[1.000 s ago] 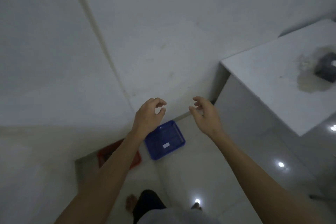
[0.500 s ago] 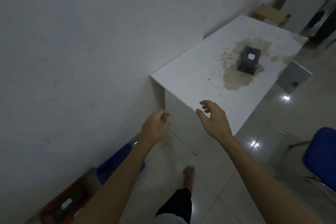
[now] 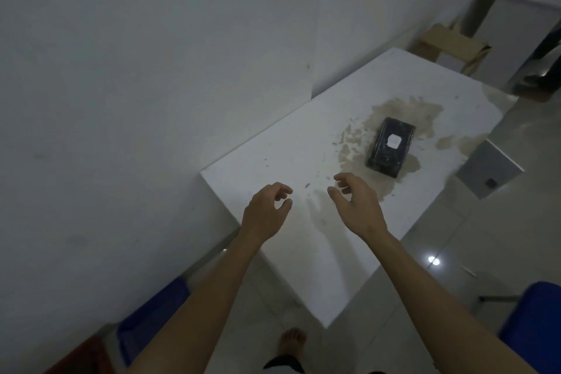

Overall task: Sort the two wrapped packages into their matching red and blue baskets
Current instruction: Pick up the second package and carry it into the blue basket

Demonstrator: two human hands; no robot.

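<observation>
Down at the lower left, against the wall, sit the red basket [image 3: 88, 355] and, just beside it, the blue basket [image 3: 151, 310], both on the floor and partly cut off by the left forearm. Neither shows its inside from here, so I cannot tell what either holds.

Moving right, the left hand [image 3: 265, 212] hovers over the near corner of the white counter [image 3: 273, 167], fingers loosely curled and apart, holding nothing. The right hand [image 3: 356, 206] hangs just beside it, fingers spread and bent, also empty.

Further right lies the dark wrapped package [image 3: 390, 146], flat on the counter in the middle of a brownish stain [image 3: 406, 112], with a small white label [image 3: 394, 140] on top. It is apart from both hands, nearer the right one. It looks like a firm block under glossy film (likely slick, and probably not heavy), so a grip across the two long sides, or one hand at each end, seems safest. Only this one package is in view.

Nothing stands between the hands and the package. Off the counter's far edge are a small grey panel [image 3: 488, 171], a cardboard box [image 3: 449, 42] and, at lower right, a blue chair [image 3: 534, 328], all well clear of the reach.
</observation>
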